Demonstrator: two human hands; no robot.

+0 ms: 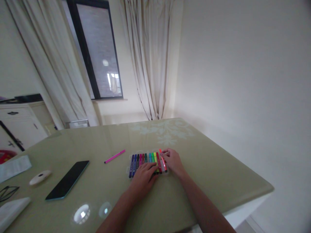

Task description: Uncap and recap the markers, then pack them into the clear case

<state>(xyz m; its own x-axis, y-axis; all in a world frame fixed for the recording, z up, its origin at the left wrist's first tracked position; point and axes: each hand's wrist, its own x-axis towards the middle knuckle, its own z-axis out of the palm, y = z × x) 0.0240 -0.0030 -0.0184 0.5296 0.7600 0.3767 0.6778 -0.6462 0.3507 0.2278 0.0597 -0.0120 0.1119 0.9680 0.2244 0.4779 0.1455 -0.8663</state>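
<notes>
A clear plastic case (127, 171) lies on the table with a row of several coloured felt-tip pens (140, 158) in it, from dark blue on the left to red on the right. My left hand (143, 177) lies over the lower part of the row, fingers stretched across the pens. At the case's right end, my right hand (173, 160) has its thumb and fingers closed at the upper part of an orange-red felt-tip pen (163, 162). A loose pink felt-tip pen (114, 156) lies left of the case, apart from both hands.
A dark-screened phone (68, 180) and a white rounded object (40, 177) lie to the left on the table (97, 139). Farther left are a paper (14, 167), a black cable (8, 193) and a white box-like object (13, 212). A wall (243, 97) stands along the right.
</notes>
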